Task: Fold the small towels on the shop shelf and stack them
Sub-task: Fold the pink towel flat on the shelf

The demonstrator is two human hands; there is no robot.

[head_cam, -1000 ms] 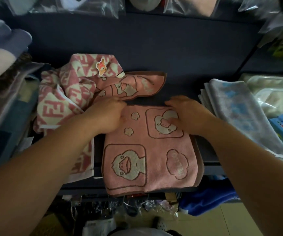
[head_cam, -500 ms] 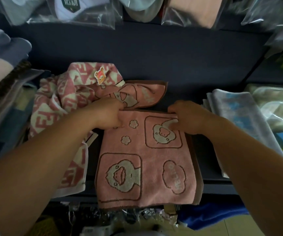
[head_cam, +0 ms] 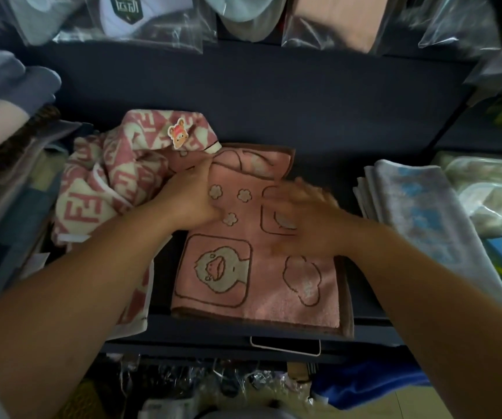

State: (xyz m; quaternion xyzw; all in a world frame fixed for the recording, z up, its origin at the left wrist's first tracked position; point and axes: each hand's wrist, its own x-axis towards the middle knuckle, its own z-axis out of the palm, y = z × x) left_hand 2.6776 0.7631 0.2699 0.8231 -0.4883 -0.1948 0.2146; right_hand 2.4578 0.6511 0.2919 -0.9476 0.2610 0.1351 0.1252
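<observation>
A pink folded towel [head_cam: 258, 282] with duck and cloud drawings lies on the dark shelf [head_cam: 273, 101], its near edge at the shelf's front. My left hand [head_cam: 193, 198] rests on its far left corner, fingers flat along the towel's edge. My right hand [head_cam: 307, 219], blurred by motion, lies spread flat on the towel's right half. Behind it a second pink towel [head_cam: 261, 160] shows, partly covered. A pink and cream patterned towel [head_cam: 104, 182] with a bear sticker is bunched at the left.
A folded grey and blue towel stack [head_cam: 419, 213] sits to the right, with packaged goods [head_cam: 491, 192] beyond it. Bagged items [head_cam: 153, 19] hang above the shelf. More folded cloth [head_cam: 4, 95] is piled at the far left. Bagged stock [head_cam: 183, 388] fills the space below.
My right hand has opened and slid down across the pink towel from its far edge. My left hand moved slightly toward the far left corner. The towel lies farther back on the shelf.
</observation>
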